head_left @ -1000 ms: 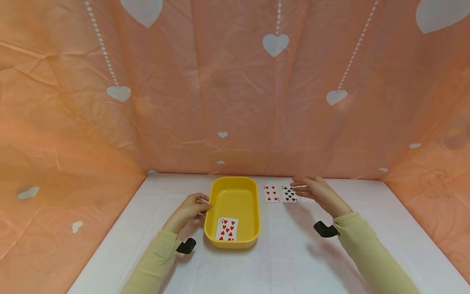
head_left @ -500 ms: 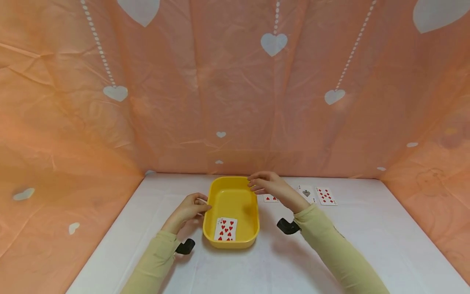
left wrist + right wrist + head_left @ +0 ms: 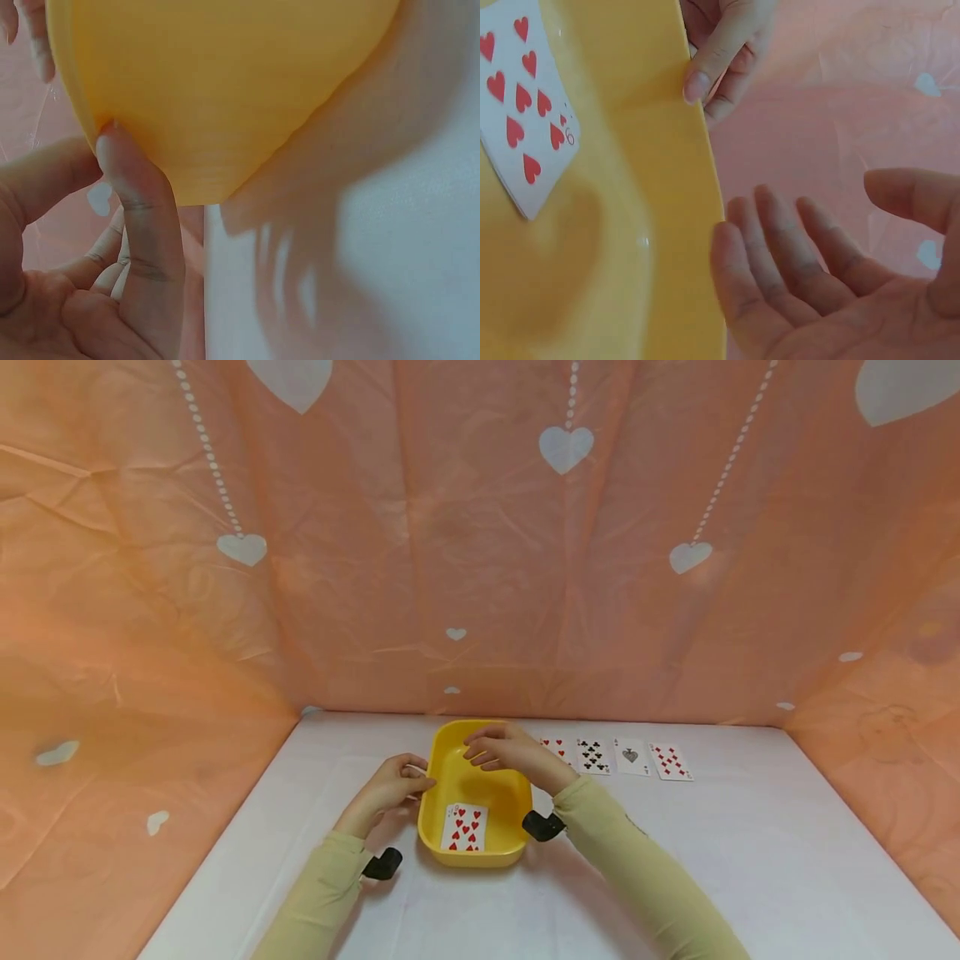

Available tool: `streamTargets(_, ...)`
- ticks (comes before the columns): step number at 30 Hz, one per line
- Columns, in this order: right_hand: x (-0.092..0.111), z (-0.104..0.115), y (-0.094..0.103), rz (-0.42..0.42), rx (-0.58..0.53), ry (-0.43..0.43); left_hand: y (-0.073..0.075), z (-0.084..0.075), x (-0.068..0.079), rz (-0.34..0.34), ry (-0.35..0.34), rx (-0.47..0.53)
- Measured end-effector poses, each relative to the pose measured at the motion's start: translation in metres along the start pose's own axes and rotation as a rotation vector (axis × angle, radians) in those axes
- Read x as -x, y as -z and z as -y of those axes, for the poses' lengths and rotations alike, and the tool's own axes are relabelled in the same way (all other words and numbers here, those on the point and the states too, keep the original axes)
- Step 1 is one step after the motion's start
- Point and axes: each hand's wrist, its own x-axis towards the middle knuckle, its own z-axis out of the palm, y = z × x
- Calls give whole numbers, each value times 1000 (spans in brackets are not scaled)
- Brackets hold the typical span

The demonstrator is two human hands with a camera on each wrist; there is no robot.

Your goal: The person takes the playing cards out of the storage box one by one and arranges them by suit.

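A yellow tray (image 3: 474, 860) stands on the white tabletop in the head view. My left hand (image 3: 386, 787) pinches its left rim between thumb and fingers; in the left wrist view, the thumb (image 3: 142, 202) lies over the tray's edge. My right hand (image 3: 517, 752) hovers above the far half of the tray, holding nothing. Its fingers are spread and slightly bent in the right wrist view. Inside the tray, at the near end, lies a small stack of playing cards (image 3: 465, 828) with a hearts card face up on top.
Right of the tray runs a row of face-up cards: a hearts card (image 3: 557, 748), partly behind my right hand, a clubs card (image 3: 593, 757), an ace of spades (image 3: 632, 756) and a diamonds card (image 3: 671, 762). An orange cloth with hearts (image 3: 480, 568) walls the table's back and sides.
My right hand has moved left, from over the row of cards to above the tray, uncovering the cards on the right. The left hand and the tray have stayed in place.
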Motion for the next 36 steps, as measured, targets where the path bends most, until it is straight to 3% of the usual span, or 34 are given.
streamTargets(8,-14,-11,-10,72,50,-117,0,-2,2,-6,3,-7)
streamTargets(15,-19,-16,-18,75,149,-196,1,0,0,7,-9,8)
streamTargets(36,-14,-22,-27,141,266,-304,0,1,1,8,-3,1)
